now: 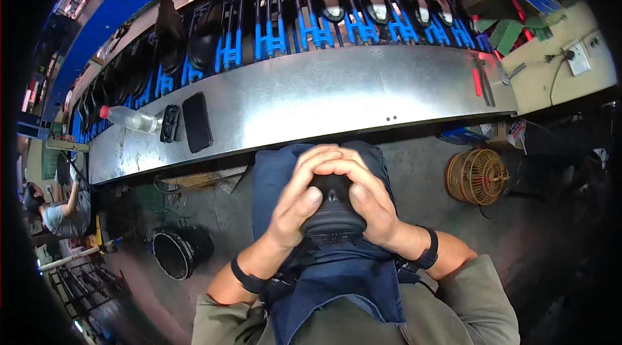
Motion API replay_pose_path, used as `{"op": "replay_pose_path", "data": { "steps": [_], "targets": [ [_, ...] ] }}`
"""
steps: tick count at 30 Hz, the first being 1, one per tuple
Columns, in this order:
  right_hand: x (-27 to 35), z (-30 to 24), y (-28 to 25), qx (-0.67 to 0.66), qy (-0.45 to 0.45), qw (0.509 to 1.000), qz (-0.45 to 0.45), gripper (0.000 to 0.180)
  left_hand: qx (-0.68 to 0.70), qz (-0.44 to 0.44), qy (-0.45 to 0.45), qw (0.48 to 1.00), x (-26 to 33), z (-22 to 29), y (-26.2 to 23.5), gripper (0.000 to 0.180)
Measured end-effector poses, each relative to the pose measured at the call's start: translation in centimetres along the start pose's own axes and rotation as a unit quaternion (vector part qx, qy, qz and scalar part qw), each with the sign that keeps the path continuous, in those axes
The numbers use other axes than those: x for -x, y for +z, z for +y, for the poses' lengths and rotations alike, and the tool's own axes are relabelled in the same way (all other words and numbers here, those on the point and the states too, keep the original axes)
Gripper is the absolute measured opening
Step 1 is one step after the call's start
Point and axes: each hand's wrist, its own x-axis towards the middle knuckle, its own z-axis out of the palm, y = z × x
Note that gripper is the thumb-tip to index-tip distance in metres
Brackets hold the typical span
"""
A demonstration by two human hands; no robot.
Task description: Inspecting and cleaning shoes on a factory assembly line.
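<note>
1. The hands, left hand (299,197) and right hand (376,202), close around a black item (334,206), palms at its sides and fingers meeting over its far end. Its exact kind I cannot tell.
2. The black item is above the person's lap, just in front of the near edge of the table (311,89), well clear of the metal top.
3. The table is long, silvery and shiny, bent into a curve by the lens, with scuffs at its left end and two small dark holes near its front edge.
4. On its left part a clear bottle (133,118) with a red cap lies on its side, next to a small black object (170,123) and a black phone (197,122).
5. Near its right end lie a red-handled tool (477,82) and a dark tool (487,84), side by side.
6. Behind the table runs a row of blue racks (269,37), with dark shoes (170,40) to the left and white-toed shoes (332,12) to the right.
7. A socket (578,60) with a plugged-in cord is on the pale wall at right.
8. On the grey floor (418,199) stand a black bucket (175,254) at left and a round wire cage (478,176) at right.
9. Another person (65,212) is at far left.
</note>
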Motion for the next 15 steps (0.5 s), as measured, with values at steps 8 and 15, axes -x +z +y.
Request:
{"op": "replay_pose_path", "data": {
  "steps": [8,15],
  "targets": [
    [-4.7,1.8,-0.8,0.241,-0.130,0.954,0.124,0.055,0.184,0.128,-0.105,0.969,-1.0,-0.4,-3.2,0.066],
    [4.5,2.5,1.3,0.257,-0.002,0.966,0.003,0.064,0.135,0.247,-0.060,0.958,5.5,-3.6,1.9,0.070]
  ]
}}
